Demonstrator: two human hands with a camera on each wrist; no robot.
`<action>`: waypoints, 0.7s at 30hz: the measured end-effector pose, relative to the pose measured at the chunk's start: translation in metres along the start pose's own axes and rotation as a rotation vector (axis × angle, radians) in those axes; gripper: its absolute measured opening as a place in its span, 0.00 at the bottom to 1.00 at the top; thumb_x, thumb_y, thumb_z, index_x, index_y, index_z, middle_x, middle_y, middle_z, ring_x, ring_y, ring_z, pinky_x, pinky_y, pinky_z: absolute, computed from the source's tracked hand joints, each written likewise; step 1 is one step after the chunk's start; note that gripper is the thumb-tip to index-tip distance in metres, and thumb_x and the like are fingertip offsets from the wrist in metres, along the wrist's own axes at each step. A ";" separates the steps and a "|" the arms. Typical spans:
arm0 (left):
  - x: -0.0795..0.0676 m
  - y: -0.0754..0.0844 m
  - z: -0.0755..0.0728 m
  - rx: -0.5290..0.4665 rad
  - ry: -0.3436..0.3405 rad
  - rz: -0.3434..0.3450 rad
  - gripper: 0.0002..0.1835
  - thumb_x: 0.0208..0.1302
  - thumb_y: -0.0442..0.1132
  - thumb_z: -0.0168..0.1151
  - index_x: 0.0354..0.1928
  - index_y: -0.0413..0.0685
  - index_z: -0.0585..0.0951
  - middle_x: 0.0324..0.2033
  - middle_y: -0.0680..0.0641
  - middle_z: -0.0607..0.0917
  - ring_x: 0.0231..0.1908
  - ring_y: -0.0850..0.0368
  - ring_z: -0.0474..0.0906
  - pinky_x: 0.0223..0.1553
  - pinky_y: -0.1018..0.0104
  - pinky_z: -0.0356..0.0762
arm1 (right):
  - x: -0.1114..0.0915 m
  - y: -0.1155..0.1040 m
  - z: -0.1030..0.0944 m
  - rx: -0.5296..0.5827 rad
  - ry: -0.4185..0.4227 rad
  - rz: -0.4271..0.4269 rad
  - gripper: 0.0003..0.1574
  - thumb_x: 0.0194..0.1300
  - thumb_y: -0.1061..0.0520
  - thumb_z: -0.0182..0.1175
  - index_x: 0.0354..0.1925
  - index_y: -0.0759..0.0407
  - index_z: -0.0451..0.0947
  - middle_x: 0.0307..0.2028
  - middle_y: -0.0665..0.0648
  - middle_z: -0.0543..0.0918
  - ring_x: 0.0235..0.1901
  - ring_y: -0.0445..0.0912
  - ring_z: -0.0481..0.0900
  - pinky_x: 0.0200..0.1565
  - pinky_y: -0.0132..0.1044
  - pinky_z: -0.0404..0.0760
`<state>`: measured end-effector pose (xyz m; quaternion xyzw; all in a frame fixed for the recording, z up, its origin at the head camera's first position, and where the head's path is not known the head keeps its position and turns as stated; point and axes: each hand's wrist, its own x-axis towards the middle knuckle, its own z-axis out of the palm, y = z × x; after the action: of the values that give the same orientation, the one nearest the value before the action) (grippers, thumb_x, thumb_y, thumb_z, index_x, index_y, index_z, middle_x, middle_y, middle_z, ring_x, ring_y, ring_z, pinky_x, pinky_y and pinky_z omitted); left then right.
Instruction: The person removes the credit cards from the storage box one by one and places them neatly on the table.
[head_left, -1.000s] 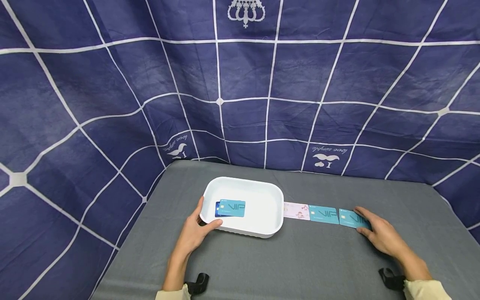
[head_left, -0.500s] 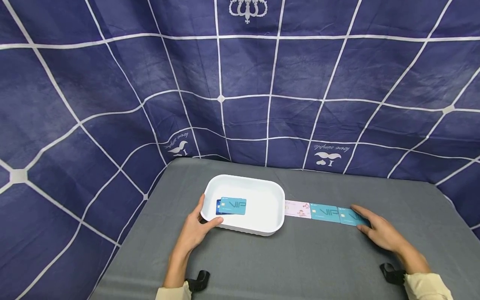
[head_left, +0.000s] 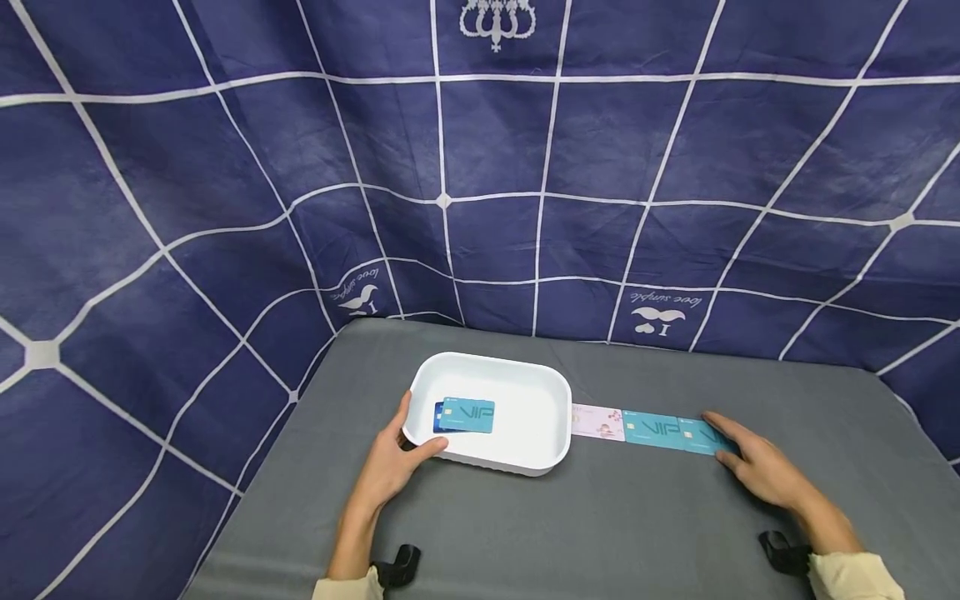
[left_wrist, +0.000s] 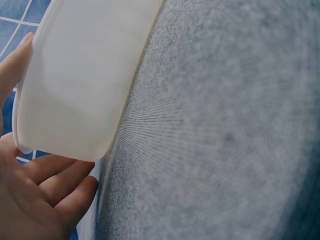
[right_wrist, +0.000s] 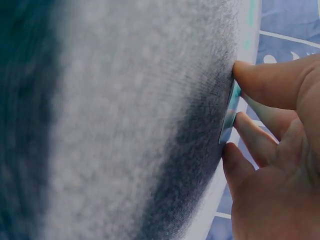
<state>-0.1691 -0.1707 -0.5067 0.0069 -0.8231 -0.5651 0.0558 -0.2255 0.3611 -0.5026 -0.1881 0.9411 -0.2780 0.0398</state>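
My left hand (head_left: 386,471) grips the left end of a white plastic tray (head_left: 528,417), thumb at its front side and fingers round the corner. In the left wrist view the fingertips touch the end wall. A teal VIP card (head_left: 476,408) lies in the tray, partly covering a dark blue card (head_left: 438,417). Right of the tray, a pink card (head_left: 597,422), a middle teal VIP card (head_left: 651,427) and a right-end teal VIP card (head_left: 696,436) form a row. My right hand (head_left: 768,475) holds the right-end card by its edges between thumb and fingers, hiding its right part.
A grey cloth (head_left: 600,533) covers the table. Behind and to the left hangs a dark blue curtain (head_left: 495,233) with white grid lines, reaching down to the table's edges. A black strap mount (head_left: 783,552) sits at my right wrist.
The right-end VIP card has slid left with my right hand, closing the small gap to the middle card. My left hand stays on the tray.
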 end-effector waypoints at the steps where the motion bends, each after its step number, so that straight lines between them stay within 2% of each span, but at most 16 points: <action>1: 0.000 0.000 0.001 0.007 -0.005 -0.006 0.57 0.55 0.47 0.76 0.77 0.37 0.49 0.74 0.37 0.54 0.71 0.43 0.55 0.66 0.49 0.58 | -0.003 0.001 0.000 -0.007 0.012 -0.003 0.36 0.67 0.68 0.58 0.70 0.73 0.60 0.66 0.77 0.64 0.63 0.74 0.62 0.64 0.49 0.60; 4: -0.001 0.000 0.002 0.002 -0.014 -0.022 0.58 0.54 0.47 0.77 0.77 0.38 0.49 0.75 0.39 0.53 0.71 0.45 0.54 0.67 0.50 0.57 | -0.007 0.002 0.001 -0.005 0.022 -0.001 0.36 0.67 0.68 0.58 0.70 0.72 0.60 0.66 0.76 0.65 0.63 0.74 0.62 0.64 0.49 0.60; 6: -0.002 0.000 0.002 -0.003 -0.008 -0.034 0.58 0.54 0.47 0.77 0.77 0.39 0.49 0.75 0.40 0.53 0.71 0.46 0.54 0.67 0.51 0.56 | -0.007 0.002 0.001 -0.001 0.024 0.002 0.36 0.67 0.68 0.58 0.70 0.73 0.60 0.65 0.77 0.65 0.62 0.74 0.62 0.60 0.59 0.61; 8: -0.002 0.000 0.002 -0.003 -0.004 -0.037 0.58 0.54 0.47 0.77 0.77 0.40 0.49 0.75 0.40 0.53 0.72 0.47 0.54 0.67 0.51 0.56 | -0.006 0.001 0.001 -0.009 0.026 0.007 0.36 0.66 0.68 0.58 0.69 0.73 0.61 0.65 0.78 0.65 0.62 0.74 0.63 0.57 0.64 0.62; 15: -0.001 0.000 0.000 -0.006 0.000 -0.023 0.57 0.55 0.46 0.76 0.77 0.38 0.49 0.75 0.38 0.54 0.71 0.45 0.54 0.67 0.49 0.55 | -0.002 0.000 0.002 -0.015 0.031 0.008 0.36 0.65 0.69 0.60 0.68 0.75 0.61 0.63 0.80 0.66 0.61 0.75 0.64 0.55 0.67 0.63; 18: -0.001 0.001 0.000 -0.012 -0.003 -0.018 0.56 0.56 0.46 0.76 0.77 0.38 0.49 0.75 0.39 0.54 0.71 0.46 0.54 0.67 0.50 0.54 | -0.002 0.000 0.004 -0.021 0.060 0.003 0.36 0.64 0.69 0.61 0.68 0.74 0.62 0.63 0.79 0.67 0.60 0.74 0.65 0.56 0.63 0.64; 21: 0.000 0.002 0.000 -0.014 -0.010 -0.014 0.56 0.56 0.46 0.76 0.77 0.38 0.49 0.75 0.38 0.53 0.72 0.46 0.54 0.68 0.50 0.53 | -0.004 0.000 0.004 -0.008 0.077 0.008 0.37 0.65 0.68 0.61 0.69 0.74 0.61 0.63 0.79 0.66 0.61 0.73 0.65 0.59 0.54 0.63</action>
<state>-0.1686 -0.1699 -0.5050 0.0097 -0.8192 -0.5714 0.0477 -0.2211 0.3604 -0.5065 -0.1734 0.9438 -0.2813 0.0040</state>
